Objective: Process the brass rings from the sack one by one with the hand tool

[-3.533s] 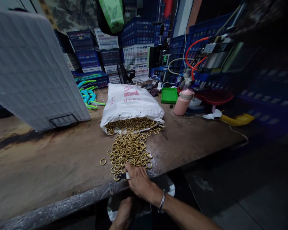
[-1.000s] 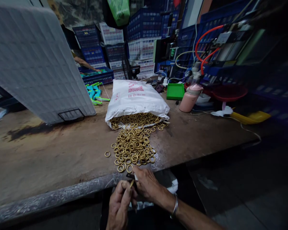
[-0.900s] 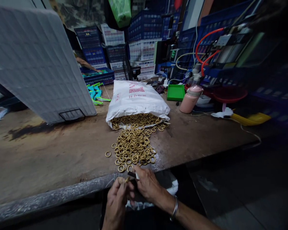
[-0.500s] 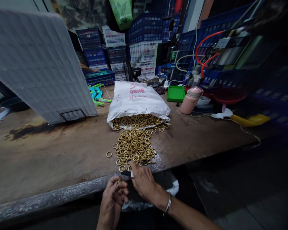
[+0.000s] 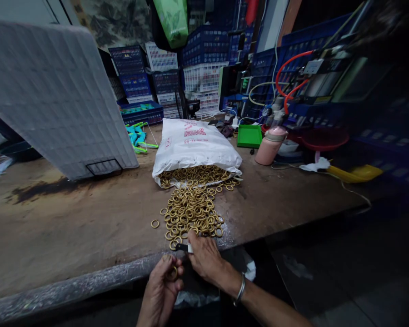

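Observation:
A heap of brass rings (image 5: 191,213) spills out of a white sack (image 5: 196,145) onto the worn wooden bench (image 5: 71,227). My left hand (image 5: 162,288) is below the bench's front edge, fingers curled on a brass ring (image 5: 173,272). My right hand (image 5: 204,259) rests at the near end of the heap, closed on a small dark tool with a white band (image 5: 183,247) whose tip lies among the nearest rings. One single ring (image 5: 154,223) lies apart to the left of the heap.
A grey ribbed panel (image 5: 54,100) leans at the left. A pink bottle (image 5: 269,145), green tray (image 5: 249,136), red bowl (image 5: 323,138) and yellow scoop (image 5: 356,172) stand at the right. Blue and white crates (image 5: 197,68) are stacked behind. A plastic bag (image 5: 248,272) hangs under the bench edge.
My left hand came up from under the bench holding a ring and has dropped slightly. My right hand with the tool pulled back off the heap, then returned to its near end.

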### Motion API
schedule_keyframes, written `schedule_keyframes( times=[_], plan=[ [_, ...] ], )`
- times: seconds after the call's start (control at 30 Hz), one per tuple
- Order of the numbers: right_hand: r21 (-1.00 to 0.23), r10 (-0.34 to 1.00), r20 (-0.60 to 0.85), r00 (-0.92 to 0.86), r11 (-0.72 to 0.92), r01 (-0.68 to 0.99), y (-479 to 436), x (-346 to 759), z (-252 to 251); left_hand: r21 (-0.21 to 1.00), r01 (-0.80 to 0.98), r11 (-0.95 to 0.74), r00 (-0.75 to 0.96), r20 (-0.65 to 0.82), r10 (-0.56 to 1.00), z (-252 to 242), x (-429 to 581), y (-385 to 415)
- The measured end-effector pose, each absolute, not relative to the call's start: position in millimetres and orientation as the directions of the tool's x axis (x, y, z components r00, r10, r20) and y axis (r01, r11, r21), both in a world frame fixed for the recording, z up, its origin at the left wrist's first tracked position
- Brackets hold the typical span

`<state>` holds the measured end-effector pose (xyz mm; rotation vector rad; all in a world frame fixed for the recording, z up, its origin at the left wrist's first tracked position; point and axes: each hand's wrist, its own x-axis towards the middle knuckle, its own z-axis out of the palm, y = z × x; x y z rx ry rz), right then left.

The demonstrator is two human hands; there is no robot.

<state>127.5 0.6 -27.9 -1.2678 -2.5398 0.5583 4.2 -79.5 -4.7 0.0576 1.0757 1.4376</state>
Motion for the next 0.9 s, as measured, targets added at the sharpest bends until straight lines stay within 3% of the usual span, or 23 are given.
schedule_keyframes(
  times=[0.13,0.23,0.37,0.57,0.67,0.9],
  plan=[
    [-0.714,0.808,0.012,-0.589,0.419,0.561,7.6,130.5,-8.7,0.772,-0.595,0.224,-0.288,-0.465,0.837,-8.1,13.1,-73.0],
    [-0.846,0.818,0.027,-0.575,0.325,0.424,6.1,130.7,1.9,0.868,-0.435,0.241,-0.315,-0.397,0.862,-10.2,19.2,-67.6],
    [-0.94,0.811,0.003,-0.585,0.202,0.275,2.9,130.2,7.6,0.944,-0.202,0.26,-0.387,-0.321,0.864,-9.5,22.2,-63.3],
    [-0.958,0.81,-0.071,-0.582,0.106,0.265,5.9,130.8,8.5,0.982,0.18,0.058,-0.439,0.027,0.898,-6.9,18.9,-63.3],
    [-0.952,0.812,-0.069,-0.579,0.12,0.283,6.5,130.4,8.0,0.982,0.169,0.084,-0.441,0.0,0.898,-4.7,18.5,-63.3],
    [-0.937,0.845,-0.072,-0.53,0.124,0.326,6.7,127.5,13.5,0.97,-0.142,0.199,-0.361,-0.238,0.902,-2.0,19.2,-64.7]
  ],
)
